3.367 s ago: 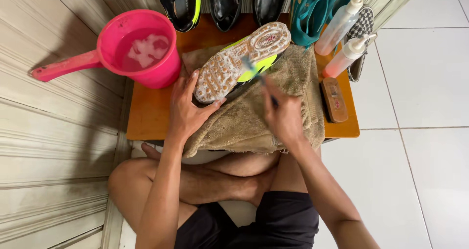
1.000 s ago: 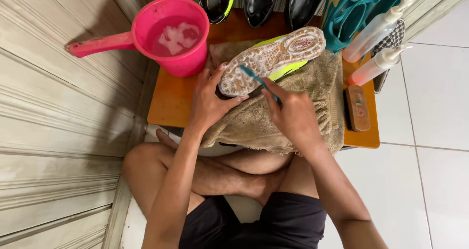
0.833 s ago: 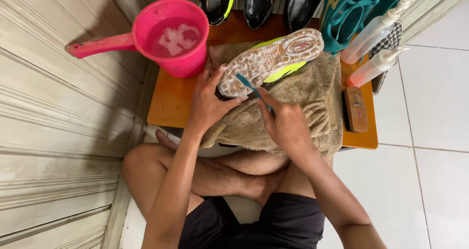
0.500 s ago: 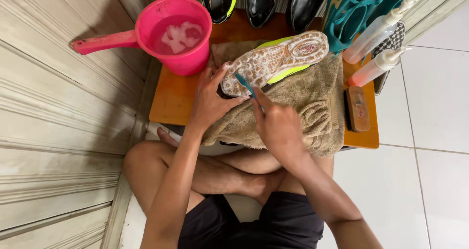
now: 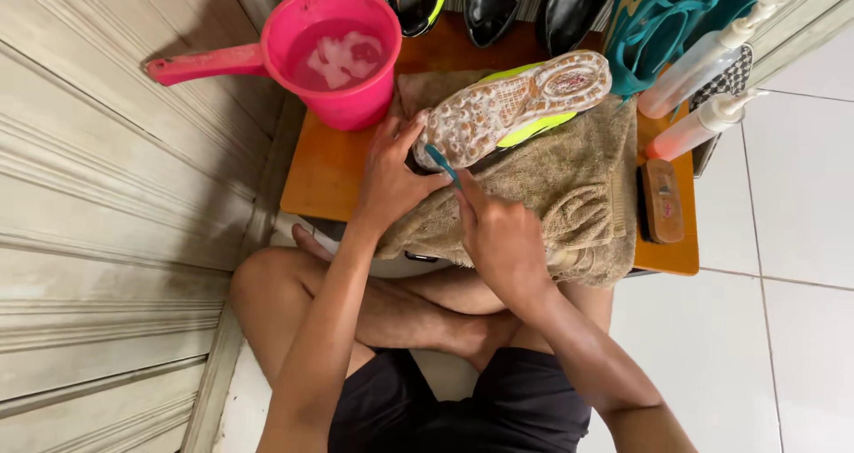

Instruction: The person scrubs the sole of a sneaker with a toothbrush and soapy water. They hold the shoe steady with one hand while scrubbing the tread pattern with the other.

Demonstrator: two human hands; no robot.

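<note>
While the left hand grips the sole-up shoe on a towel on the counter, the right hand pinches a brush at the heel, mid-scrub; next, likely firm strokes forward.

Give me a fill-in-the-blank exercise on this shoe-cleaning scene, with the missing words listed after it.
1. The left hand steadies a shoe that lies with its ____ facing up.
2. The right hand holds a small brush with a ____ handle against the shoe.
3. The shoe rests on a brown ____ spread over the low table.
4. The pink dipper stands at the table's far ____ corner as the person sees it.

Missing words: sole; blue; towel; left
</note>
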